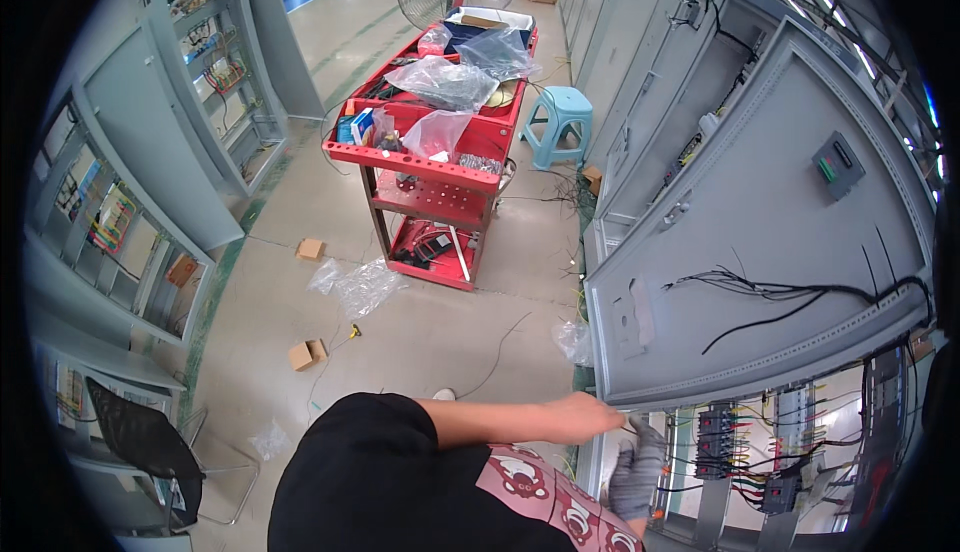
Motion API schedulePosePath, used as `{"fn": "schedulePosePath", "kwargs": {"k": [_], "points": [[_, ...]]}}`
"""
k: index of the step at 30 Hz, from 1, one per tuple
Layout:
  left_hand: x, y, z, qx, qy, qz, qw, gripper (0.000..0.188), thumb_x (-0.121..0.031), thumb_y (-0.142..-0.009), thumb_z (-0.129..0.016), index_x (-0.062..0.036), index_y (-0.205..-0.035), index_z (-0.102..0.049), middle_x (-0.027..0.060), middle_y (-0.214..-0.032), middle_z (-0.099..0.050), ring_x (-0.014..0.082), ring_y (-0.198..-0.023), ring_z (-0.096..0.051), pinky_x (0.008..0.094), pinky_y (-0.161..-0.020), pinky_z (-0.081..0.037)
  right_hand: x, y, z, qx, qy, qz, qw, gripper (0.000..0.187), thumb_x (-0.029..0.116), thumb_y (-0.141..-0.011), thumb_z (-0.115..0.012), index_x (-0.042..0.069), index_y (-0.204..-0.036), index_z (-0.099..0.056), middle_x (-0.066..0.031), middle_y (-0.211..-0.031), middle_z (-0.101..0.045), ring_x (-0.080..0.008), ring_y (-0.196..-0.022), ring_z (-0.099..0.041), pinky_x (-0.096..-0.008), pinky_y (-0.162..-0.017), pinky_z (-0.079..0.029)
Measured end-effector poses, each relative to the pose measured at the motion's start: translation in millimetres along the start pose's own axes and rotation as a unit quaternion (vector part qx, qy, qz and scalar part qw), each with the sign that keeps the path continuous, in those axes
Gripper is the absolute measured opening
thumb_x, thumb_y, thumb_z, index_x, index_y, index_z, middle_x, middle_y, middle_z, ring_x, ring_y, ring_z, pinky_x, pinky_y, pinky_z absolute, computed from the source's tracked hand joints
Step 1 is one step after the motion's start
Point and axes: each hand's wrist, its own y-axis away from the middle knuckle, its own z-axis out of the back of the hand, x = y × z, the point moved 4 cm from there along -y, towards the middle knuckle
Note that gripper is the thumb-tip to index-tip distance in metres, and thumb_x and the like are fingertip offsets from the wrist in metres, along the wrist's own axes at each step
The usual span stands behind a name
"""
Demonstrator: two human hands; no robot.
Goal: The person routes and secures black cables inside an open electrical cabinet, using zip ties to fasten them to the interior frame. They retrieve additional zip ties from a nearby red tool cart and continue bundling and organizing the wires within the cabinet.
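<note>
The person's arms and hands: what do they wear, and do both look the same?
No. The left hand is bare, and its forearm is bare below a short black sleeve. The right hand wears a grey knitted work glove. The right arm has a dark red sleeve with a white cartoon-like pattern.

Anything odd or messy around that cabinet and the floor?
Yes. Loose black wires hang unclipped across the inside of the open cabinet door. On the floor lie small cardboard boxes, a crumpled clear plastic bag and stray wire offcuts. The red cart is piled with bags. Nothing looks broken.
</note>
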Motion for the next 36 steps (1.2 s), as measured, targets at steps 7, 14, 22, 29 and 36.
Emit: {"fn": "schedulePosePath", "kwargs": {"k": [7,14,22,29,36], "points": [[36,-26,64,-0.009,0.173,0.022,0.985,0.011,-0.016,-0.088,-0.051,-0.0065,-0.094,-0.050,0.0140,-0.078,-0.062,0.0355,-0.072,-0.061,0.0434,-0.063,-0.049,-23,-61,-38,0.078,-0.144,-0.184,0.969,0.020,0.004,-0.087,-0.055,-0.001,-0.106,-0.057,-0.0105,-0.086,-0.060,-0.0144,-0.070,-0.054,-0.0287,-0.066,-0.046],[94,-59,38,0.080,0.463,0.112,0.876,0.019,-0.018,-0.081,-0.065,-0.0023,-0.080,-0.054,0.0150,-0.071,-0.061,0.0314,-0.067,-0.062,0.0390,-0.059,-0.048,-44,-104,-32,0.124,-0.084,-0.154,0.977,0.008,0.003,-0.082,-0.061,0.001,-0.088,-0.065,-0.0123,-0.076,-0.063,-0.0219,-0.063,-0.059,-0.0327,-0.060,-0.048],[138,-98,60,0.055,-0.020,0.038,0.998,0.019,-0.017,-0.075,-0.064,-0.0003,-0.084,-0.062,0.0163,-0.081,-0.066,0.0334,-0.078,-0.066,0.0438,-0.066,-0.051,-113,-141,-81,0.197,0.014,-0.093,0.976,0.011,0.002,-0.075,-0.065,0.000,-0.085,-0.063,-0.0151,-0.074,-0.063,-0.0250,-0.066,-0.061,-0.0347,-0.064,-0.049],[264,2,283,-0.396,-0.396,0.289,0.777,0.040,-0.021,-0.064,-0.072,-0.0039,-0.094,-0.053,0.0117,-0.091,-0.053,0.0293,-0.088,-0.052,0.0396,-0.074,-0.041,-216,-146,-82,0.135,0.055,-0.190,0.971,0.006,0.005,-0.076,-0.064,0.005,-0.082,-0.062,-0.0175,-0.075,-0.062,-0.0309,-0.066,-0.059,-0.0372,-0.065,-0.048],[305,39,295,-0.280,-0.351,0.364,0.816,0.038,-0.036,-0.072,-0.071,-0.0054,-0.088,-0.054,0.0077,-0.083,-0.054,0.0255,-0.087,-0.051,0.0377,-0.076,-0.039,-230,-167,-112,0.101,0.022,-0.238,0.966,0.010,0.005,-0.075,-0.067,0.001,-0.083,-0.062,-0.0145,-0.071,-0.063,-0.0193,-0.064,-0.061,-0.0328,-0.063,-0.048]]}}
